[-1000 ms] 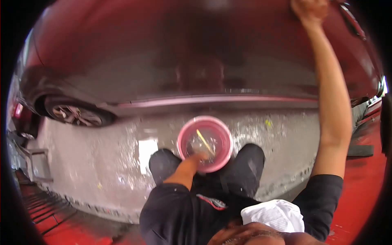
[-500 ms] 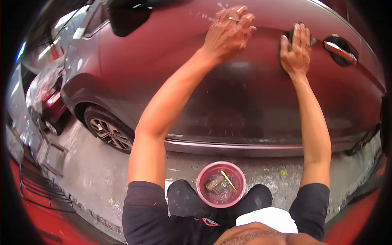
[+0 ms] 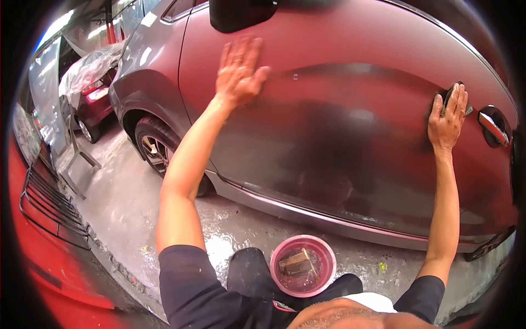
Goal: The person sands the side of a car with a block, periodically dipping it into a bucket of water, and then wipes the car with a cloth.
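Note:
My left hand [image 3: 239,77] is spread over the upper part of a car door [image 3: 339,148], below the black side mirror [image 3: 241,13], fingers stretched out and holding nothing. Farther right, my right hand [image 3: 448,122] presses a dark flat pad [image 3: 445,98] against the same door, just left of the chrome door handle [image 3: 494,129]. Most of the pad is hidden under the fingers. The door's paint looks dull, reddish to dark grey. Between my knees stands a pink basin [image 3: 276,257] of water, with a brownish block [image 3: 296,262] in it.
A front wheel [image 3: 153,143] and the wet concrete floor [image 3: 129,208] show below the car. At far left is another car partly under plastic sheeting [image 3: 90,68]. A black metal rack [image 3: 52,205] sits by a red surface at the lower left.
My left hand has gone from loosely bent fingers, with water drops flying, to stretched fingers nearer the mirror. My right hand keeps the pad on the door near the handle. The view has shifted.

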The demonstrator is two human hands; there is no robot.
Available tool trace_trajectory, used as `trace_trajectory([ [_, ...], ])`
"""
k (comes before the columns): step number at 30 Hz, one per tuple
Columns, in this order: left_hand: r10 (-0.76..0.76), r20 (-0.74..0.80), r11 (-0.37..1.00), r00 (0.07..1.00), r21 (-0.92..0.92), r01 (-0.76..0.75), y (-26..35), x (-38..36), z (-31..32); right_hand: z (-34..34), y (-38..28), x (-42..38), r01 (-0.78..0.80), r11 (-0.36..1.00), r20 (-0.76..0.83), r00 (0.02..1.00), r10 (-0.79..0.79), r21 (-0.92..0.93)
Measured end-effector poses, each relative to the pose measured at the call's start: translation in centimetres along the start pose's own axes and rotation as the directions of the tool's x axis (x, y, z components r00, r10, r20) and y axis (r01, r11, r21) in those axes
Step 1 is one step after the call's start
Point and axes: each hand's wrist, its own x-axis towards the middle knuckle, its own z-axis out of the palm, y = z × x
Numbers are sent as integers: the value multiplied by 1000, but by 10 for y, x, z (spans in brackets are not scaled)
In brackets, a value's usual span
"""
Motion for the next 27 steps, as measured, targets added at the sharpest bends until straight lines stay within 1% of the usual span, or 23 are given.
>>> trace_trajectory([
  [2, -145, -127, 987, 981, 57, 153, -33, -52, 0, 1, 0, 0, -9, 1000, -17, 1000, 9, 11],
  [3, -255, -148, 965, 956, 30, 262, -56, -78, 3, 2, 1, 1, -2, 1000, -22, 1000, 2, 11],
  [4, -373, -139, 925, 918, 19, 379, -76, -100, -2, 2, 2, 0, -4, 1000, -15, 1000, 4, 14],
  [5, -525, -225, 837, 821, 42, 546, -106, -132, 19, 3, 1, 0, -4, 1000, -17, 1000, 4, 5],
  [6, -628, -189, 768, 755, 0, 640, -102, -140, 16, 4, 1, 0, -1, 1000, -21, 1000, 1, -4],
  [8, -679, -201, 729, 706, -74, 680, -97, -141, 23, 5, -1, 0, -2, 1000, -20, 1000, 2, -1],
  [9, -685, -192, 724, 703, -67, 687, -85, -141, 27, 4, -1, 0, -8, 1000, -21, 1000, 8, -3],
  [11, -806, -244, 563, 540, -30, 826, -47, -124, 45, 4, -1, 1, -5, 1000, -17, 1000, 5, 1],
  [12, -621, -250, 751, 742, 81, 656, -9, -109, 48, 4, 0, 1, -1, 1000, -22, 1000, 1, -7],
  [13, -476, -243, 868, 845, 27, 496, 41, -78, 38, 5, 0, 1, 2, 1000, -38, 999, -2, 1],
  [14, -410, -192, 910, 892, -20, 414, 89, -51, 34, 5, 0, 2, 5, 1000, -28, 1000, -6, -17],
  [15, -280, -143, 957, 949, 36, 288, 134, -28, 34, 5, 0, 2, 0, 1000, -33, 999, 0, -4],
  [16, -179, -129, 983, 975, -61, 172, 175, -8, 40, 5, 0, 2, -6, 1000, -38, 999, 6, 11],
  [17, -109, -136, 984, 985, -157, 88, 212, 9, 50, 5, 1, 1, 0, 1000, -46, 999, 1, 29],
  [18, -83, -187, 976, 979, -212, 42, 247, 29, 54, 6, 3, 1, 8, 1000, -30, 1000, -7, 24],
  [19, -89, -199, 964, 976, -265, 33, 277, 48, 60, 6, 4, 0, 8, 998, -31, 1000, -7, 57],
  [20, -70, -228, 961, 971, -278, 4, 303, 62, 65, 6, 5, -1, 4, 996, -35, 999, -1, 89],
  [21, -46, -242, 963, 969, -268, -22, 324, 72, 67, 9, 8, 0, 19, 997, -57, 998, -15, 75],
  [22, -56, -235, 961, 970, -276, -12, 335, 76, 69, 9, 10, 0, 25, 997, -45, 999, -22, 74],
  [24, -82, -293, 948, 952, -318, -16, 343, 72, 69, 9, 10, -1, 40, 998, -89, 995, -35, 56],
  [25, -52, -260, 962, 964, -273, -22, 341, 63, 67, 11, 12, 0, 60, 998, -109, 992, -57, 24],
  [26, -67, -241, 965, 968, -263, 1, 335, 46, 65, 12, 14, -2, 65, 997, -94, 994, -61, 48],
  [27, 4, -224, 960, 975, -271, -66, 324, 20, 65, 12, 15, -1, 76, 996, -95, 993, -71, 49],
])
